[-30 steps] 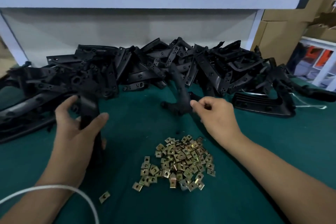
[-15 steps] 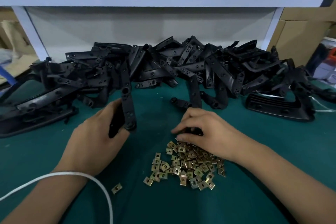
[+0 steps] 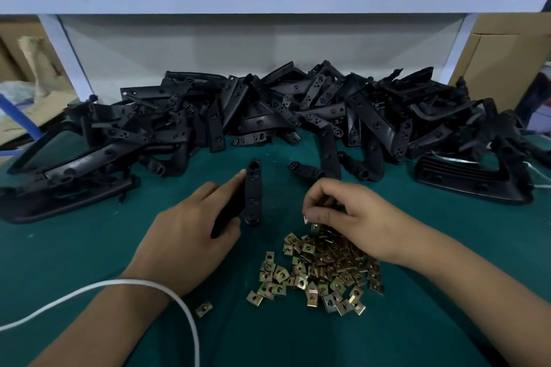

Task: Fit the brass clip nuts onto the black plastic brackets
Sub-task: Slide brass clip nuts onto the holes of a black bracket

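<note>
Head view: pinching one brass clip nut (image 3: 306,220) in right hand (image 3: 350,219) fingertips above the nut pile (image 3: 320,271); gripping a black plastic bracket (image 3: 253,192) upright in left hand (image 3: 190,238), fingers curled, over green table (image 3: 74,247), bracket heap (image 3: 283,116) behind.

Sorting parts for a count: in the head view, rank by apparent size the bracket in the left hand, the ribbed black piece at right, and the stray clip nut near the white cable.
1. ribbed black piece
2. held bracket
3. stray clip nut
</note>
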Demonstrator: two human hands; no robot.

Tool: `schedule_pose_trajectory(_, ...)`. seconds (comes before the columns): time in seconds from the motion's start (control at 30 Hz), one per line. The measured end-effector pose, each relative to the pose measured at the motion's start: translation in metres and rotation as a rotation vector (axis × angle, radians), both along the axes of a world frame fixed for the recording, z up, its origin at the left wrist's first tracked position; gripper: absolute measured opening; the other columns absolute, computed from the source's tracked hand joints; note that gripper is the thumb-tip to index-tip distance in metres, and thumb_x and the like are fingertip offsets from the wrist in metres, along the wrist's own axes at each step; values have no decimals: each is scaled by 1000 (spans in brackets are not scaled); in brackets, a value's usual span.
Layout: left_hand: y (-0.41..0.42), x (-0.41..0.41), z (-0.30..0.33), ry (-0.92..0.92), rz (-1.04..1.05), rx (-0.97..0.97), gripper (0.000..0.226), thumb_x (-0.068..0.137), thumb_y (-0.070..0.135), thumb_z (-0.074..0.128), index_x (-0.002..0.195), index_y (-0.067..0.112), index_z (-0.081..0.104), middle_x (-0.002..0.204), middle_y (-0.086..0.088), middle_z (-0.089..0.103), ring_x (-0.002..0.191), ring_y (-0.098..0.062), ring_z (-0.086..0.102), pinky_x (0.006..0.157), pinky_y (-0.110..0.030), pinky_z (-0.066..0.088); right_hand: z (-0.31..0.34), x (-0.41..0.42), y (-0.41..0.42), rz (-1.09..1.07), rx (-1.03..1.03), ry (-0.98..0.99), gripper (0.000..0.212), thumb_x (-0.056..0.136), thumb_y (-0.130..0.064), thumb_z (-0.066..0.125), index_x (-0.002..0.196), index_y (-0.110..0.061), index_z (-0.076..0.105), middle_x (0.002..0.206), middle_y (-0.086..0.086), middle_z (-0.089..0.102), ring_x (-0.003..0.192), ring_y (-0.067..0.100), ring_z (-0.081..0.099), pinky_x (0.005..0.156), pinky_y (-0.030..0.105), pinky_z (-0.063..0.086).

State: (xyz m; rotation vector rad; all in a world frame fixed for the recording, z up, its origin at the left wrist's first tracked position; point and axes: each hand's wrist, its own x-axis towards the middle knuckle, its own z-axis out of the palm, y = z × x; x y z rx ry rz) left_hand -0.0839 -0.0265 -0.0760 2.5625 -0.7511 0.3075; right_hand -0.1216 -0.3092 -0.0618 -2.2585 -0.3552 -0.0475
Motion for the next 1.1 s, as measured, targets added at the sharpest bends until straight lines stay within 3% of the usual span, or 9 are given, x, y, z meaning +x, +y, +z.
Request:
schedule_pose_trajectory(0.1, 1, 0, -1, 3, -2, -15, 72, 94, 37, 58, 157, 48, 23, 104, 19, 50, 80, -11, 58, 67, -36, 54, -2, 1, 0, -4, 239, 32, 8, 101, -17, 67, 107, -22, 64, 93, -6, 68, 89, 18, 64, 78, 30, 53)
schedule_pose_trajectory(0.27, -2, -1, -3, 4, -42, -151, 62, 95, 44, 55, 152, 48, 32, 105, 28, 50, 84, -2, 57, 63, -22, 44, 2, 1, -2, 46, 505, 64, 22, 102, -7, 62, 119, -13, 73, 94, 0, 68, 82, 13, 66, 77, 26, 56)
schedule_pose_trajectory(0.43, -6, -6, 0, -38, -78, -140, 74, 96, 42, 57, 156, 55, 17, 108, 26, 48, 83, -6, 58, 66, -30, 52, 1, 0, 6, 50, 814, 94, 21, 97, -12, 64, 113, -9, 76, 97, 6, 67, 90, 20, 66, 87, 33, 58)
schedule_pose_trajectory(0.57, -7, -9, 5, -43, -72, -155, 81, 95, 42, 57, 155, 63, 7, 127, 27, 52, 98, -9, 63, 77, -36, 58, 2, -1, 15, 49, 994, 111, 16, 96, -6, 63, 110, -3, 71, 99, 15, 70, 90, 26, 70, 87, 36, 60)
schedule_pose_trajectory(0.77, -11, -16, 12, -28, -121, -119, 81, 93, 47, 51, 154, 64, 0, 127, 25, 52, 90, -11, 65, 73, -41, 59, 2, -5, 25, 80, 1131, 204, 13, 93, 4, 65, 104, -2, 63, 104, 23, 72, 95, 35, 75, 87, 40, 62)
schedule_pose_trajectory(0.9, -13, -17, 15, -51, -141, -100, 85, 97, 40, 59, 155, 62, 2, 110, 23, 50, 76, -9, 60, 64, -39, 57, 5, -6, 28, 94, 1136, 177, 33, 92, 1, 68, 123, -7, 72, 106, 18, 73, 101, 35, 76, 89, 39, 62)
schedule_pose_trajectory(1.1, -12, -17, 15, -76, -146, -99, 74, 96, 46, 54, 155, 61, 11, 111, 24, 47, 80, -7, 59, 65, -34, 55, 9, -9, 33, 29, 1128, 176, 21, 88, -2, 71, 106, -5, 80, 103, 15, 76, 106, 35, 77, 85, 34, 64)
